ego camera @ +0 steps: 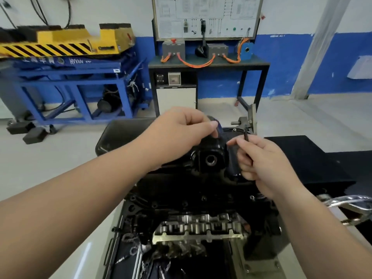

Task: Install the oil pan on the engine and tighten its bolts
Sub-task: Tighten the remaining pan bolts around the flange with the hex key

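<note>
Your left hand (pixel 181 133) hovers above the far end of the oil pan (pixel 209 158), its fingers (pixel 213 125) curled together round something dark that is too blurred to name. Your right hand (pixel 263 164) sits just to the right of the pan, its fingers (pixel 239 140) pinching a thin black bolt (pixel 246 134) that points up and away from you. The pan lies on top of the engine (pixel 193 228), black and glossy, with a round threaded hole facing you between your two hands. Below it, nearer you, the engine shows bare metal bearing caps and a chain at the lower left. A shiny metal handle (pixel 348 201) pokes in from the right edge. Across the floor stand a blue and yellow lift (pixel 66 63) on the left and a training bench (pixel 209 63) with orange cables, straight ahead.
</note>
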